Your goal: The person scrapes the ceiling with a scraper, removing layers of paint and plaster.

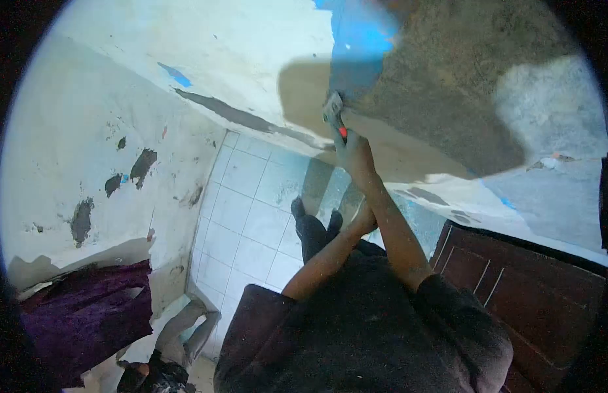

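My right hand (pixel 356 154) is closed round the red handle of a scraper (pixel 333 108), whose grey head is against the wall near the lower end of a blue patch (pixel 356 62). To the right of the blue patch the wall shows rough grey-brown plaster (pixel 441 98); to its left the surface is whitish. My left hand (pixel 364 217) is lower, near my right forearm and in front of my body. Its fingers are mostly hidden, so what it holds, if anything, does not show.
White floor tiles (pixel 251 203) lie below, with my feet near the wall. A dark brown panelled wooden piece (pixel 513 288) stands at the lower right. Purple cloth (pixel 87 321) and a crumpled grey item (pixel 186 327) are at the lower left, beside a stained, peeling wall (pixel 68 150).
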`<state>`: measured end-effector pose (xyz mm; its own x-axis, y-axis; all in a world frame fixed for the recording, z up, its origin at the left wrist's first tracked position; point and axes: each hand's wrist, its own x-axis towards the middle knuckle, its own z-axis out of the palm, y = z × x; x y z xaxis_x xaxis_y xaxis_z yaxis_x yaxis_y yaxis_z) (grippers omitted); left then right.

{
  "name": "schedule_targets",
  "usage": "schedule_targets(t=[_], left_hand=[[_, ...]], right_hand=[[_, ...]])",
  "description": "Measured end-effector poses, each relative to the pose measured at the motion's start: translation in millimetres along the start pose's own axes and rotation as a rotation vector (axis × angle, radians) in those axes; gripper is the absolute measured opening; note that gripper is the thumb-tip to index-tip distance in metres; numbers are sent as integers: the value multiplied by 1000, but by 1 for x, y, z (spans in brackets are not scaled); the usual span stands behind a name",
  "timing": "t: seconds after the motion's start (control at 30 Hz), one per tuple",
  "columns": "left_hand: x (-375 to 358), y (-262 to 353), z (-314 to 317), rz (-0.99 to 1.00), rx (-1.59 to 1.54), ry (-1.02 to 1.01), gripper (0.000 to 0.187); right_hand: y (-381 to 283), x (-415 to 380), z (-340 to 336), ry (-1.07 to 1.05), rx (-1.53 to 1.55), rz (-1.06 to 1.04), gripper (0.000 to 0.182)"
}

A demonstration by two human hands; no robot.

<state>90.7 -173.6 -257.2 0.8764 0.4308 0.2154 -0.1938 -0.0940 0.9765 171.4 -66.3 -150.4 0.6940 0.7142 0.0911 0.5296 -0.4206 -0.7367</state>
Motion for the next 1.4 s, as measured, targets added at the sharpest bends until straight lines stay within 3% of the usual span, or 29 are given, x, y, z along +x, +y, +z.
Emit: schedule_targets(t=[0.07, 0.1, 0.13, 0.2, 0.23, 0.27, 0.33, 0.4, 0.43, 0.47, 0.53, 0.63, 0.67, 0.73, 0.77, 0.8, 0.87, 0.9, 1.07, 1.13, 1.2, 1.3, 1.33, 1.4], left_hand=[[7, 64, -7, -651, -368, 148, 26], [18, 106, -14, -697, -566, 335, 29], [11, 95, -13, -700, -570, 346, 29], [-5, 57, -7, -889, -625, 158, 28], [-7, 51, -4, -845, -636, 233, 26], [-11, 22, -7, -842, -630, 232, 26], [-22, -41, -24, -1179, -578, 103, 25], [-25, -4, -61, -935, -292, 204, 25], [-26, 2, -76, -833, -247, 228, 25], [-26, -4, -92, -966, -123, 137, 28], [-27, -11, -112, -916, 64, 111, 33], [-32, -17, -125, -772, -43, 208, 37], [-31, -24, -128, -775, -42, 189, 37], [-28, -31, -134, -870, 156, 130, 43], [-27, -37, -143, -967, 79, -64, 51], [-37, -50, -151, -965, 81, -84, 51], [-71, -109, -164, -1099, 38, -41, 49], [-41, 0, -165, -964, 260, -8, 50], [-46, -21, -197, -988, 332, -89, 45], [-31, -3, -199, -859, 531, -144, 43], [-18, 13, -199, -868, 444, -142, 41], [-23, 4, -187, -708, 524, 17, 39], [-23, -2, -189, -704, 521, 14, 39], [-23, -12, -191, -889, 439, -142, 40]], right_hand=[[7, -8, -5, 2, 18, 55, 36], [-16, -13, -30, -144, 33, 239, 40], [-12, -18, -29, -156, 31, 237, 40], [6, -23, -25, -48, 194, 148, 35], [36, -22, -6, 35, 159, 8, 30], [43, -23, 1, 39, 163, 6, 30], [42, -23, 9, -44, 364, 126, 34], [30, -23, 17, 30, 336, 33, 32], [24, -24, 21, -10, 552, 147, 32], [19, -25, 25, -51, 767, 264, 31], [12, -22, 34, 8, 762, 250, 32], [22, -20, 60, 162, 831, 199, 33], [23, -19, 61, 179, 829, 207, 33], [20, -20, 66, 254, 522, 243, 33], [23, -24, 77, 414, 442, 161, 33], [29, -27, 87, 431, 436, 170, 33], [36, -29, 97, 269, 582, 299, 32], [33, -30, 102, 294, 613, 375, 32], [-12, -28, 80, 209, 873, 619, 36], [-6, -23, 80, 218, 832, 597, 36], [-16, -17, 75, 250, 826, 604, 36], [3, -16, 87, 422, 564, 368, 29], [0, -17, 86, 426, 560, 366, 29], [-5, -23, 81, 323, 688, 542, 33]])
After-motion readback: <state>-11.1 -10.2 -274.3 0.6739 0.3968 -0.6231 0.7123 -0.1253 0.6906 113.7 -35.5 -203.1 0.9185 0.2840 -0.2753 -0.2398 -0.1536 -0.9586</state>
